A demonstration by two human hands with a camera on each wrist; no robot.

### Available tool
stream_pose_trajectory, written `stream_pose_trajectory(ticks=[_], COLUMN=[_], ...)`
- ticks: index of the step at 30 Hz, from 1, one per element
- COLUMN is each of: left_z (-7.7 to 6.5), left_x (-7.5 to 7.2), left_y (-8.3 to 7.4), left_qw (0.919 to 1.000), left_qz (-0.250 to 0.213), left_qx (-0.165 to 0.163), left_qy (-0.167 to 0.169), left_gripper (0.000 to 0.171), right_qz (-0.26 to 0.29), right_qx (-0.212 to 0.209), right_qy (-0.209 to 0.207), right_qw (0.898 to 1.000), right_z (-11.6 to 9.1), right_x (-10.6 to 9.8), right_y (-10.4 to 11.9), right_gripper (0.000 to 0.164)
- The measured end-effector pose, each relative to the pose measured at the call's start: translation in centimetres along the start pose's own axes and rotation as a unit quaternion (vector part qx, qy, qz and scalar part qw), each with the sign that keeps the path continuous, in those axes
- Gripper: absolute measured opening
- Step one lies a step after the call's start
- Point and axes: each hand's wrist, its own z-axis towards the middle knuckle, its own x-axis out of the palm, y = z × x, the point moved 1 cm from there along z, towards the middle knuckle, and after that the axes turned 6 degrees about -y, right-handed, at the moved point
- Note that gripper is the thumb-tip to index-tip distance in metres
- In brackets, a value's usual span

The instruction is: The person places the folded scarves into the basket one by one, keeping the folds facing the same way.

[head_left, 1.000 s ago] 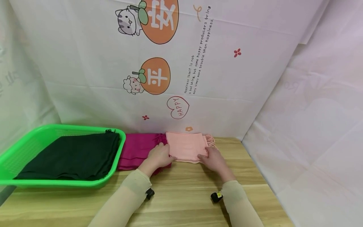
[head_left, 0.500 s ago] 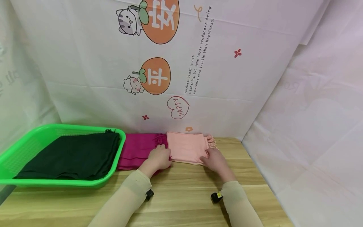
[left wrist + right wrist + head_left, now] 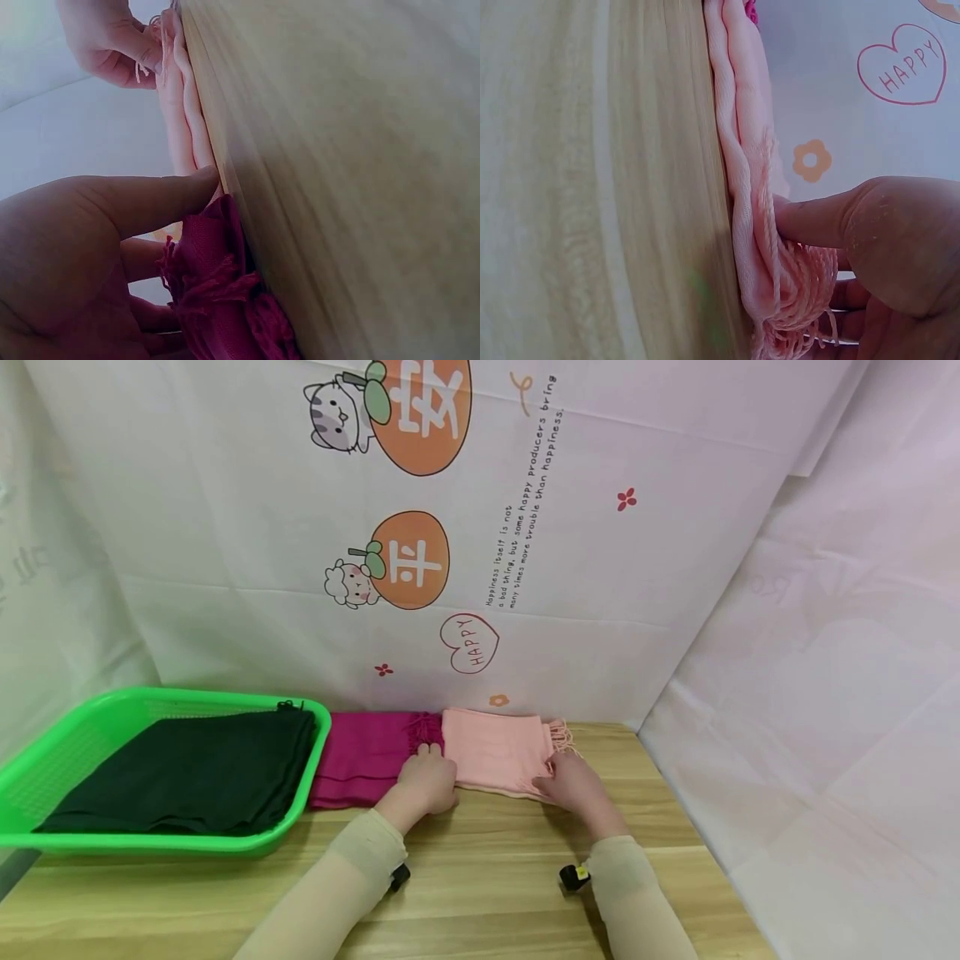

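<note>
A folded pink scarf (image 3: 495, 747) with a fringed right end lies against the back wall. My right hand (image 3: 576, 783) holds its front right corner; in the right wrist view the thumb presses on the cloth beside the fringe (image 3: 806, 289), with the fingers behind. Left of it lies a folded magenta scarf (image 3: 360, 752), its fringe beside the pink one. My left hand (image 3: 426, 781) rests at that fringed end and hides part of it. In the left wrist view its thumb stretches across the magenta edge toward the pink scarf, the fingers loosely spread behind.
A green plastic basket (image 3: 270, 843) stands on the left, with a folded dark green cloth (image 3: 195, 768) inside. The wooden table (image 3: 480, 893) meets a white printed wall sheet (image 3: 562, 652) at the back. Another white sheet (image 3: 810, 735) hangs along the right.
The pink scarf has shifted slightly right with my right hand. My left thumb has come off the pink scarf's left edge, and that hand sits at the magenta fringe.
</note>
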Motion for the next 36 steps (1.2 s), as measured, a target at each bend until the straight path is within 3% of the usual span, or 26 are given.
stream_pose_trajectory(ticks=[6,11,19,32,36], left_z=[0.0,0.1,0.5,0.2,0.1], left_x=[-0.1,-0.1,0.1,-0.4,-0.4], left_y=[-0.4,-0.7,-0.6,-1.3,-1.4], left_qw=[0.9994,0.9977,0.9976,0.9991,0.9995], left_qz=[-0.028,-0.059,-0.061,-0.029,-0.020], left_qx=[0.004,0.016,-0.013,-0.008,-0.003], left_qy=[-0.021,-0.030,-0.032,-0.029,-0.024], left_gripper=[0.032,0.029,0.029,0.032,0.035], right_qz=[0.013,0.027,0.038,0.045,0.051], right_qx=[0.005,0.012,0.030,0.050,0.050], right_qy=[0.005,0.009,0.013,0.023,0.047], right_qw=[1.000,1.000,0.999,0.997,0.996], right_z=[-0.1,-0.3,-0.2,-0.3,-0.4], right_x=[-0.4,-0.7,-0.5,-0.9,-1.4], right_y=[0.2,0.2,0.2,-0.6,-1.0], right_gripper=[0.027,0.039,0.046,0.033,0.017])
